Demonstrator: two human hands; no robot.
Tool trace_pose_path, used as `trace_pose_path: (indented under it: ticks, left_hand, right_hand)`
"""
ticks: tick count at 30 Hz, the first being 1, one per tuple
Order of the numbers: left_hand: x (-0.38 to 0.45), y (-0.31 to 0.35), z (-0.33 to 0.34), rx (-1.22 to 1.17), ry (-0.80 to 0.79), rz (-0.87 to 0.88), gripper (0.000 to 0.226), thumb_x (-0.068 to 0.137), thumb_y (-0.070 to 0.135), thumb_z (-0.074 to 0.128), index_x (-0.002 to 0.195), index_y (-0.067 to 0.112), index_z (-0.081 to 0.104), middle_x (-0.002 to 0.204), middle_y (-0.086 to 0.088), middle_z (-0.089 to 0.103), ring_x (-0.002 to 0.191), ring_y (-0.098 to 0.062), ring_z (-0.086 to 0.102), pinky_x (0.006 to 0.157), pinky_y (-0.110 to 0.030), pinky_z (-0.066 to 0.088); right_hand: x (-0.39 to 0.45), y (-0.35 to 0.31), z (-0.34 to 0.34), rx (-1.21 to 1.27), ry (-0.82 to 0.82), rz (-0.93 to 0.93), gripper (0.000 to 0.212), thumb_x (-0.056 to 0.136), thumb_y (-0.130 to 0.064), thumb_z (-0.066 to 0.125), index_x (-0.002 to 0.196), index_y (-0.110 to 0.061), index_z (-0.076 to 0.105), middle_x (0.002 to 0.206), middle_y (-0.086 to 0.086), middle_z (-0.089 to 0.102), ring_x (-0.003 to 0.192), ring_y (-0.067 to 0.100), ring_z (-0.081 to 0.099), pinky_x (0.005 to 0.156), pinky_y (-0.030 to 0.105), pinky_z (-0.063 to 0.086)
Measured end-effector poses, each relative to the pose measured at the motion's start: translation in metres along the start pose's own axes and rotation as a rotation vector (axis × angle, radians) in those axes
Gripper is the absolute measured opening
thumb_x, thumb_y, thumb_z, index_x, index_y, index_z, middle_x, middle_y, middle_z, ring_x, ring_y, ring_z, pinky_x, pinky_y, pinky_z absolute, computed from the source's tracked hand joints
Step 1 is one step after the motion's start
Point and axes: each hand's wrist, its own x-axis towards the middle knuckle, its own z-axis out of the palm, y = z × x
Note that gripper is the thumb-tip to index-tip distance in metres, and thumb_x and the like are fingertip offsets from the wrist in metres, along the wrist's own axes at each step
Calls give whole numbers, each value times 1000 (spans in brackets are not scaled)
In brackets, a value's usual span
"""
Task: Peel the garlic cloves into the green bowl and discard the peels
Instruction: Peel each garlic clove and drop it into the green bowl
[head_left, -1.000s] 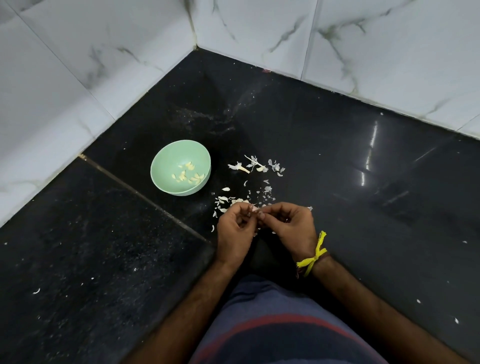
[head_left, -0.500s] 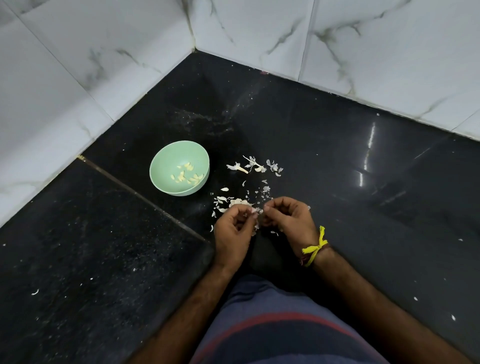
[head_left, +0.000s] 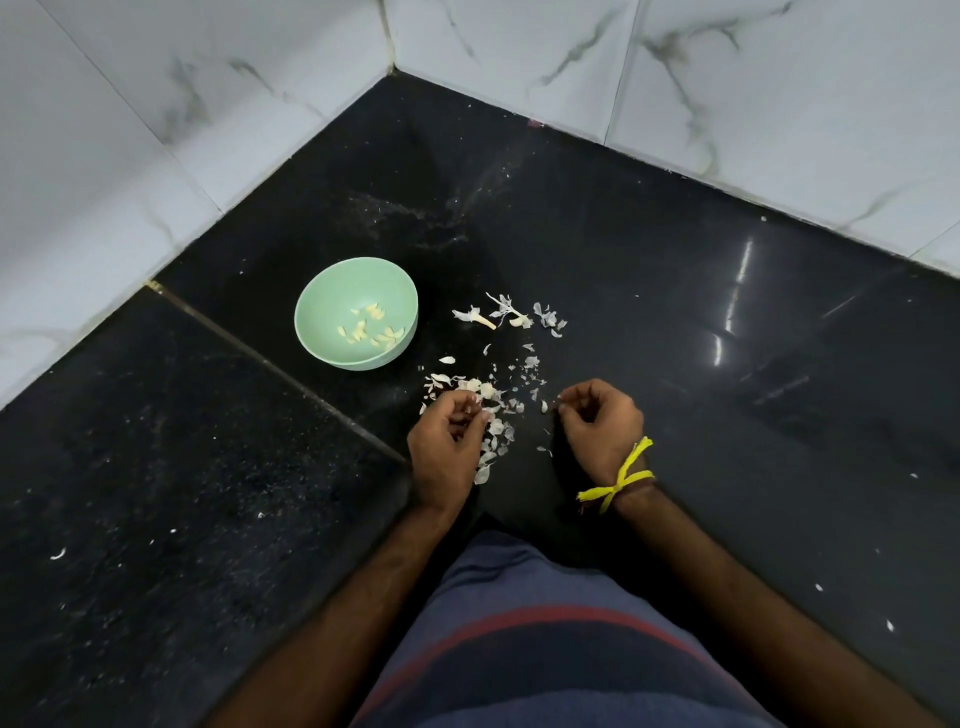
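The green bowl (head_left: 311, 332) sits on the black floor at left of centre, with several peeled garlic cloves (head_left: 371, 330) inside. Papery garlic peels (head_left: 496, 410) are scattered on the floor between the bowl and my hands. My left hand (head_left: 447, 441) hovers over the peels with fingers curled in; the clove it seems to hold is hidden by the fingers. My right hand (head_left: 600, 423), with a yellow thread at the wrist, is a little to the right, fingertips pinched together. A small white peel bit (head_left: 544, 406) lies just off those fingertips.
More garlic scraps and a stem piece (head_left: 511, 314) lie farther back, right of the bowl. White marble walls (head_left: 727, 104) close the corner behind and at left. My knee in blue striped cloth (head_left: 545, 649) fills the bottom centre.
My hands, joined on one clove before, have pulled apart: the left stayed over the peels, the right moved to the right.
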Motion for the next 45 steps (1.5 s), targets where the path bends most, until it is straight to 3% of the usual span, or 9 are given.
trace_pose_path:
  ticks: [3, 7, 15, 19, 24, 32, 35, 41, 45]
  left_hand:
    - [-2, -5, 4, 155, -28, 209, 9, 89, 14, 72, 97, 10, 71, 93, 1, 71, 84, -16, 65, 79, -32, 55]
    - [-3, -7, 5, 267, -68, 353, 6, 91, 10, 70, 97, 8, 70, 96, -3, 69, 94, -15, 57, 87, -24, 45]
    - [-1, -13, 7, 261, -14, 366, 8, 91, 6, 70, 99, 6, 68, 97, -6, 68, 93, -19, 57, 86, -27, 44]
    - [1, -12, 8, 256, 47, 357, 5, 91, 7, 69, 96, 6, 68, 92, -8, 66, 90, -20, 55, 84, -29, 43]
    - [1, -12, 8, 243, 53, 413, 18, 92, 18, 58, 88, 3, 67, 85, -13, 64, 85, -22, 52, 80, -33, 43]
    - [3, -14, 10, 174, 64, 327, 20, 87, 23, 67, 75, 9, 63, 79, -6, 60, 79, -25, 57, 74, -39, 48]
    - [5, -17, 10, 170, 67, 326, 27, 88, 24, 70, 69, 10, 58, 75, -6, 58, 75, -24, 55, 72, -38, 46]
    - [6, -18, 10, 170, 78, 375, 27, 81, 13, 74, 64, 11, 53, 72, -5, 55, 71, -24, 53, 68, -39, 45]
    - [6, -18, 9, 215, 48, 311, 15, 82, 10, 72, 77, 12, 58, 78, -3, 58, 77, -23, 55, 75, -39, 47]
  right_hand:
    - [3, -5, 2, -234, -61, -130, 7, 83, -20, 73, 88, -15, 73, 81, -1, 69, 73, 14, 60, 74, 26, 49]
    - [9, -11, 12, -449, -145, -204, 12, 86, -23, 70, 88, -12, 76, 89, 8, 64, 82, 24, 61, 74, 31, 46]
    - [5, -15, 19, -357, -106, -267, 7, 85, -14, 64, 79, -16, 60, 82, -1, 58, 76, 19, 56, 71, 33, 48]
    - [8, -54, 20, -191, -142, -348, 4, 84, -13, 72, 83, -17, 73, 79, -5, 71, 73, 10, 65, 75, 27, 54]
    - [30, -134, 55, -171, -198, -606, 5, 79, -12, 72, 80, -16, 76, 78, -1, 70, 71, 11, 61, 71, 20, 45]
    - [73, -180, 130, -309, -365, -526, 18, 86, -3, 65, 92, -13, 78, 96, 5, 74, 90, 18, 69, 90, 29, 55]
    - [74, -178, 123, -209, -304, -521, 22, 84, 4, 61, 91, -9, 77, 91, 2, 74, 86, 12, 68, 85, 19, 54]
    - [67, -137, 65, -5, -92, -421, 13, 81, -7, 70, 89, -16, 78, 77, -9, 71, 68, -6, 64, 70, 9, 50]
    - [53, -88, 36, 2, -2, -242, 11, 82, -9, 72, 87, -17, 77, 75, -7, 70, 67, -2, 63, 69, 16, 52]
